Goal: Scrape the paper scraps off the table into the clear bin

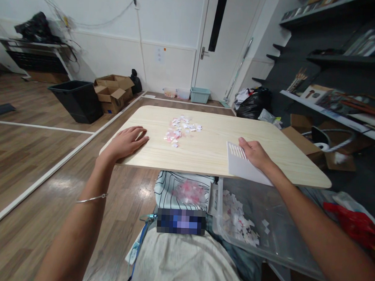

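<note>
Head view: a pale wood-grain tabletop with rounded corners (205, 152) fills the middle of the picture. The left hand (127, 141) lies flat on its near left edge, palm down, fingers loosely spread and pointing toward the centre; it grips nothing, and a thin silver bangle (92, 199) circles the forearm behind it. The right hand (254, 153) rests on a white sheet of card with a comb-like row of slits along its far edge (241, 162), which sits at the near right of the table and overhangs the near edge. The fingers press on top of the sheet; whether the thumb curls under it cannot be told.

A small loose heap of pink and white paper scraps (180, 129) lies on the tabletop between the two hands, a little farther from the person than either, and well apart from both (somewhat closer to the left fingertips than to the right hand). Neither hand touches it.

Below the near edge of the table, on the right, a clear plastic bin (264, 228) holds more white paper scraps (238, 220) along its left side. Just left of it a clear bag of pink scraps (189, 191) lies on striped cloth in the person's lap.

Farther back on the wooden floor stand a black plastic tub (75, 99) and open brown cardboard boxes (113, 92); dark wall shelves (336, 60) run along the right.
</note>
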A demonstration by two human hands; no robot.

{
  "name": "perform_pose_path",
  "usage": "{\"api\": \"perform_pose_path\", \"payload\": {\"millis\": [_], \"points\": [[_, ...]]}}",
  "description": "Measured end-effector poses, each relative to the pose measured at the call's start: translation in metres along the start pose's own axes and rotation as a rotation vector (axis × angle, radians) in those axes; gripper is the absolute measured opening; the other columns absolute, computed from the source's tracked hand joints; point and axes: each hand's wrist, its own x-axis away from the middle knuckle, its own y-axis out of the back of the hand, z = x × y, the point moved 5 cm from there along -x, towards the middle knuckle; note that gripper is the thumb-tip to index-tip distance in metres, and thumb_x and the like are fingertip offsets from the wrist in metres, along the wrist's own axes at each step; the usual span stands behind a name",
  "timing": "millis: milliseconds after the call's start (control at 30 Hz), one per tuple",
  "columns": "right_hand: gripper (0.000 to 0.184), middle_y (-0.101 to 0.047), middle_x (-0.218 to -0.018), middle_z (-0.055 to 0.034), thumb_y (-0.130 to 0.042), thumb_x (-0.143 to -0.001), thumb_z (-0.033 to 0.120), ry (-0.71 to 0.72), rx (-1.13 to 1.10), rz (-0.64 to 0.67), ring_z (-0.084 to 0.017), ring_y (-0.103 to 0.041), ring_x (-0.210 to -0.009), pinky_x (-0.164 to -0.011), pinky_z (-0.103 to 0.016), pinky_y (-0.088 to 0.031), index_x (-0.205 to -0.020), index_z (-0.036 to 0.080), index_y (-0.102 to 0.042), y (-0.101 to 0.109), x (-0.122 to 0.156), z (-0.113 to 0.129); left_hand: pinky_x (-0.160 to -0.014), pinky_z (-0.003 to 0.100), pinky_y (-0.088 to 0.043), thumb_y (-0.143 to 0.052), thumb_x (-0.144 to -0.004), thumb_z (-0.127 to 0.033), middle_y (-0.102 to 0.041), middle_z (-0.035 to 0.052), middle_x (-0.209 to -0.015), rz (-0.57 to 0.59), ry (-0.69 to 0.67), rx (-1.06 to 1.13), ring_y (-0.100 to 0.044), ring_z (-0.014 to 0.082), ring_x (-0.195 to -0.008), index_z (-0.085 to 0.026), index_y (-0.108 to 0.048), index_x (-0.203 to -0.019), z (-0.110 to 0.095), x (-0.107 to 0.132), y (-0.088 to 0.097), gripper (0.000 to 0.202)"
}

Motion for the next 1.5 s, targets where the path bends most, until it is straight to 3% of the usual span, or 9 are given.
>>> {"api": "perform_pose_path", "payload": {"millis": [533, 733, 833, 933, 1067, 1167, 1300, 1400, 1500], "points": [[0.102, -0.034, -0.066, 0.0006, -0.044, -0.088, 0.132, 0.022, -0.011, 0.038, -0.019, -0.035, -0.066, -0.065, -0.041, -0.029, -0.061, 0.034, -0.036, 0.002, 0.003, 0.011, -0.147, 0.055, -0.053, -0.048, -0.121, -0.08, -0.078, 0.0165, -0.184, -0.007, -0.001, -0.013, -0.071, 0.0415, -0.171, -0.027, -0.082, -0.16, 0.006, -0.001, -0.006, 0.074], [0.104, -0.048, -0.07, -0.0005, -0.042, -0.085, 0.133, 0.004, -0.001, 0.121, -0.022, -0.048, -0.072, -0.072, -0.039, -0.038, -0.067, 0.032, -0.049, 0.004, -0.005, 0.019, -0.146, 0.057, -0.054, -0.051, -0.12, -0.075, -0.079, 0.0186, -0.182, -0.004, -0.009, -0.005, -0.071, 0.0434, -0.17, -0.025, -0.083, -0.157, 0.004, -0.001, -0.005, 0.07], [0.102, -0.047, -0.064, -0.0015, -0.036, -0.09, 0.129, -0.013, 0.157, 0.15, -0.022, -0.05, -0.07, -0.074, -0.04, -0.037, -0.061, 0.032, -0.045, 0.0, -0.02, 0.023, -0.145, 0.057, -0.055, -0.052, -0.12, -0.074, -0.079, 0.0176, -0.181, -0.008, -0.003, 0.004, -0.072, 0.0435, -0.169, -0.026, -0.083, -0.156, 0.003, 0.0, -0.004, 0.068], [0.093, -0.052, -0.062, -0.0042, -0.039, -0.107, 0.111, -0.042, 0.307, 0.079, -0.024, -0.055, -0.07, -0.075, -0.041, -0.039, -0.058, 0.032, -0.044, -0.001, -0.046, 0.036, -0.146, 0.057, -0.054, -0.052, -0.119, -0.076, -0.079, 0.0171, -0.181, -0.007, 0.001, 0.01, -0.072, 0.0432, -0.169, -0.027, -0.083, -0.157, 0.003, 0.0, -0.003, 0.069], [0.077, -0.08, -0.082, -0.0156, -0.054, -0.121, 0.085, -0.096, 0.515, -0.085, -0.034, -0.077, -0.092, -0.083, -0.041, -0.047, -0.069, 0.029, -0.067, 0.0, -0.085, 0.071, -0.147, 0.057, -0.053, -0.052, -0.12, -0.077, -0.078, 0.0165, -0.183, 0.002, 0.002, 0.015, -0.07, 0.0428, -0.171, -0.027, -0.083, -0.159, 0.004, 0.0, -0.003, 0.071], [0.075, -0.093, -0.108, -0.026, -0.055, -0.125, 0.08, -0.077, 0.615, -0.122, -0.043, -0.087, -0.117, -0.093, -0.044, -0.055, -0.093, 0.022, -0.09, -0.008, -0.108, 0.101, -0.147, 0.056, -0.053, -0.054, -0.119, -0.076, -0.078, 0.0171, -0.182, -0.003, 0.007, 0.013, -0.071, 0.043, -0.17, -0.026, -0.083, -0.158, 0.003, 0.0, -0.003, 0.07], [0.08, -0.096, -0.124, -0.0279, -0.052, -0.127, 0.079, 0.005, 0.683, -0.1, -0.047, -0.088, -0.127, -0.1, -0.047, -0.058, -0.115, 0.017, -0.101, -0.026, -0.128, 0.13, -0.147, 0.057, -0.054, -0.053, -0.12, -0.074, -0.077, 0.0172, -0.183, 0.004, 0.003, 0.012, -0.071, 0.0433, -0.171, -0.026, -0.083, -0.159, 0.001, 0.0, -0.001, 0.068], [0.081, -0.097, -0.121, -0.0252, -0.053, -0.127, 0.081, 0.073, 0.719, -0.07, -0.045, -0.088, -0.122, -0.097, -0.046, -0.057, -0.115, 0.017, -0.101, -0.036, -0.137, 0.138, -0.147, 0.058, -0.053, -0.052, -0.121, -0.073, -0.076, 0.0166, -0.185, 0.012, 0.003, 0.014, -0.07, 0.043, -0.171, -0.026, -0.082, -0.16, 0.001, 0.0, 0.0, 0.068], [0.083, -0.095, -0.106, -0.0209, -0.053, -0.126, 0.084, 0.156, 0.726, -0.036, -0.041, -0.086, -0.109, -0.09, -0.044, -0.051, -0.099, 0.019, -0.098, -0.039, -0.141, 0.136, -0.148, 0.059, -0.053, -0.051, -0.121, -0.074, -0.075, 0.0182, -0.186, 0.021, 0.01, 0.011, -0.069, 0.0439, -0.172, -0.025, -0.081, -0.162, 0.002, 0.0, 0.0, 0.071]]}}
